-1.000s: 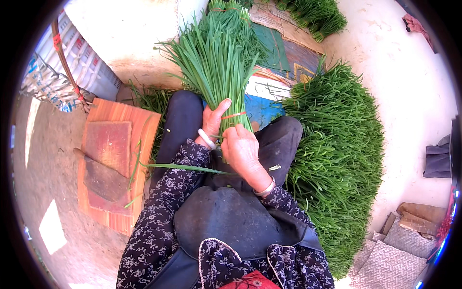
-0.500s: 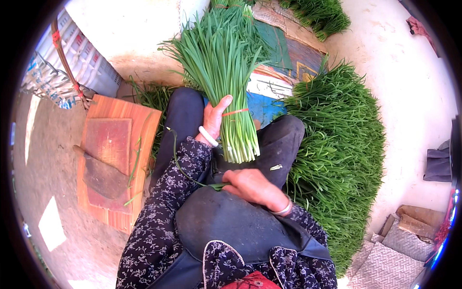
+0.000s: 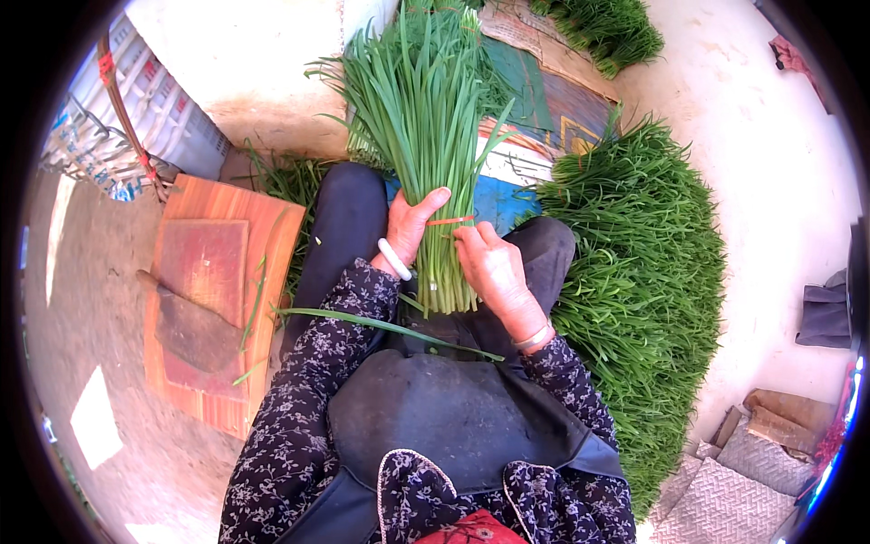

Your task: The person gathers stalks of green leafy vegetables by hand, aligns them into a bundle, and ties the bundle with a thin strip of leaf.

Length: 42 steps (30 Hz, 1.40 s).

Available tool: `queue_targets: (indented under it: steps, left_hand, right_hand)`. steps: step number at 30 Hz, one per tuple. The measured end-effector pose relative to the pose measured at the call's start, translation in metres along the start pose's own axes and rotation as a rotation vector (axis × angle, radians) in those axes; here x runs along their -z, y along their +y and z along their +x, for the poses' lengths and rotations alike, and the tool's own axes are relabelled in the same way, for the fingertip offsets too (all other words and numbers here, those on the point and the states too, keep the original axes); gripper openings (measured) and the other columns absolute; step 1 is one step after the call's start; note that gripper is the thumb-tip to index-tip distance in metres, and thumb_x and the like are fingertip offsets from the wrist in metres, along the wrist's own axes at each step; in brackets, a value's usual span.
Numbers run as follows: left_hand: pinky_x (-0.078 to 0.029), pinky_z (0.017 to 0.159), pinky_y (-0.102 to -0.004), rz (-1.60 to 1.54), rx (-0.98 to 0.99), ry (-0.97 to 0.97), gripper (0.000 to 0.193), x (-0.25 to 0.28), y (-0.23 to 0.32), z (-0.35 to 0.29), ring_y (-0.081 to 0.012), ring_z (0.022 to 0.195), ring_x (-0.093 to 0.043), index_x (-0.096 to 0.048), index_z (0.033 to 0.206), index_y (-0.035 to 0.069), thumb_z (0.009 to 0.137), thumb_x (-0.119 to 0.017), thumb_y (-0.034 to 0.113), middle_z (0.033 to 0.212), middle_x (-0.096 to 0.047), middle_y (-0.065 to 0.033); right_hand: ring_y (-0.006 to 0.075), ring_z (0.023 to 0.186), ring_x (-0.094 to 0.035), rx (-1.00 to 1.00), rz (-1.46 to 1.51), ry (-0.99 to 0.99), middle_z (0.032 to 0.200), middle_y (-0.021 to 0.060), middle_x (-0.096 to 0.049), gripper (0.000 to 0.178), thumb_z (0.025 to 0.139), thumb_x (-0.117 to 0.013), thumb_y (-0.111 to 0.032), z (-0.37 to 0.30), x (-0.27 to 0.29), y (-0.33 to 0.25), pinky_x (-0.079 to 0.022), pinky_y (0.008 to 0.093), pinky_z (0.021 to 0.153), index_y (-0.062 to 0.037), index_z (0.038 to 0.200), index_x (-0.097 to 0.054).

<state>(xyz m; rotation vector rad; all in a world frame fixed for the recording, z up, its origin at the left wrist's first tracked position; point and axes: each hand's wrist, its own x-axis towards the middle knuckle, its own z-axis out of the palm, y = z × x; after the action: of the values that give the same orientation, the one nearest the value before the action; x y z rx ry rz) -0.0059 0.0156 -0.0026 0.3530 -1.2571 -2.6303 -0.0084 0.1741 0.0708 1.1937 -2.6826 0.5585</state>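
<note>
My left hand [image 3: 410,227] is wrapped round a bunch of garlic chives [image 3: 421,136], holding it upright over my lap with the leaves pointing away and the pale cut ends toward me. An orange band [image 3: 450,220] circles the stems just by my thumb. At the bunch's right edge, my right hand [image 3: 497,267] pinches the stems slightly below the band; its fingertips are partly hidden. A loose long green leaf [image 3: 390,323] lies across my left sleeve and the dark apron [image 3: 426,408].
Left of me, a wooden board [image 3: 181,399] carries a red chopping board [image 3: 207,249] and a cleaver [image 3: 195,334]. A large heap of garlic chives [image 3: 634,290] stands at my right. More bunches [image 3: 603,36] lie beyond, and flattened cardboard [image 3: 725,508] lies at lower right.
My right hand has risen from the apron to the bunch's right edge, and its fingers have closed there. The loose leaf it held now lies across my lap. The left hand keeps its hold.
</note>
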Motion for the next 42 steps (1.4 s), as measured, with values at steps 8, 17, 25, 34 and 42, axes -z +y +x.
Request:
queue_targets:
  steps: [8,17,25,34,42]
  left_hand:
    - [-0.051,0.088,-0.0308,-0.065,0.01,-0.009,0.045,-0.003,0.0,0.0,-0.0151,0.097,-0.063,-0.059,0.122,0.001,0.086,-0.075,0.021,0.112,-0.066,-0.0063]
    - [-0.051,0.088,-0.031,0.054,-0.044,-0.008,0.044,0.001,-0.003,0.001,-0.0151,0.098,-0.063,-0.058,0.123,0.0,0.089,-0.071,0.024,0.111,-0.066,-0.0071]
    - [-0.052,0.085,-0.0307,0.0,-0.028,-0.003,0.043,-0.001,0.008,0.004,-0.0156,0.095,-0.064,-0.059,0.122,-0.001,0.09,-0.071,0.025,0.11,-0.067,-0.0077]
    - [-0.053,0.083,-0.0309,-0.027,0.001,0.07,0.046,0.0,0.001,0.004,-0.0163,0.094,-0.065,-0.057,0.125,0.0,0.09,-0.072,0.025,0.113,-0.066,-0.0081]
    - [-0.057,0.079,-0.0321,-0.186,0.13,0.057,0.04,0.003,-0.001,0.004,-0.0181,0.09,-0.067,-0.06,0.12,0.0,0.093,-0.067,0.028,0.107,-0.068,-0.0096]
  right_hand:
    - [0.0341,0.067,-0.065,-0.061,0.358,-0.301,0.074,0.0141,-0.062,0.013,0.083,-0.067,-0.008,-0.007,0.017,0.002,-0.053,0.0419,0.059,-0.0035,0.092,-0.059]
    - [0.0314,0.068,-0.066,-0.023,0.113,0.017,0.081,0.0126,-0.062,0.019,0.082,-0.072,-0.011,0.009,0.001,-0.013,-0.051,0.037,0.057,-0.0028,0.093,-0.059]
    - [0.0393,0.072,-0.064,-0.092,0.425,-0.331,0.086,0.0164,-0.064,0.013,0.081,-0.064,-0.004,-0.024,0.025,-0.019,-0.052,0.045,0.062,-0.0043,0.093,-0.057]
    - [0.0327,0.062,-0.063,-0.087,-0.027,-0.131,0.078,0.0122,-0.058,0.02,0.083,-0.071,-0.018,-0.039,-0.01,-0.043,-0.052,0.0416,0.054,-0.006,0.085,-0.055]
    - [0.0342,0.057,-0.061,-0.078,0.028,-0.152,0.069,0.013,-0.058,0.017,0.084,-0.067,-0.014,-0.034,0.005,-0.046,-0.05,0.0435,0.051,-0.0059,0.079,-0.052]
